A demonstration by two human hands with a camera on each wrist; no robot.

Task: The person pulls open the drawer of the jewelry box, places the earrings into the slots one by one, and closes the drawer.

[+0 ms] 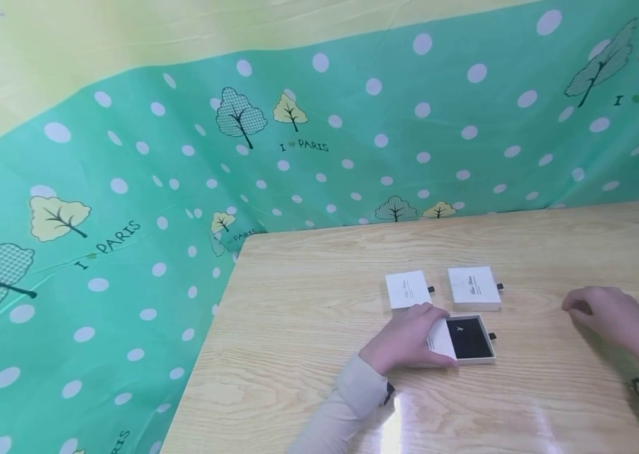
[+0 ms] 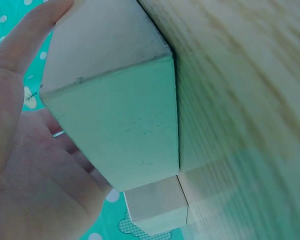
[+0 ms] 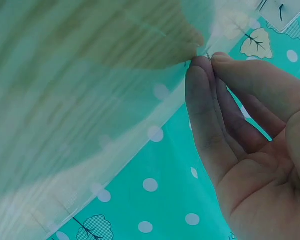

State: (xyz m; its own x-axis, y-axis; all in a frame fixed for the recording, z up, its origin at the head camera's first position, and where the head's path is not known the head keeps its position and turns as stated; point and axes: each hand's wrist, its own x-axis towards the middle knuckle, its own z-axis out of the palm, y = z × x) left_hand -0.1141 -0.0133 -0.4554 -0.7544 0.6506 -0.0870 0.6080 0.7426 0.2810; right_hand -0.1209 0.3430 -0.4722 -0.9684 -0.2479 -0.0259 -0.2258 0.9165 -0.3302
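Note:
My left hand (image 1: 407, 337) grips the white sleeve (image 1: 440, 340) of a small flat box on the wooden table. The box's drawer is partly pulled out to the right, baring a black pad (image 1: 474, 343) with a tiny shiny cross-shaped piece (image 1: 459, 328) on it. In the left wrist view, the thumb lies along one side of the white box (image 2: 115, 120). Farther right, my right hand (image 1: 609, 318) is held low near the table. Its thumb and fingertips pinch a tiny thin piece (image 3: 208, 56), mostly hidden, its kind too small to tell.
Two closed white boxes with print and dark pull tabs, one at the left (image 1: 407, 289) and one at the right (image 1: 474, 287), lie just behind the opened one. A green dotted curtain (image 1: 319, 126) hangs beyond the table's back and left edges.

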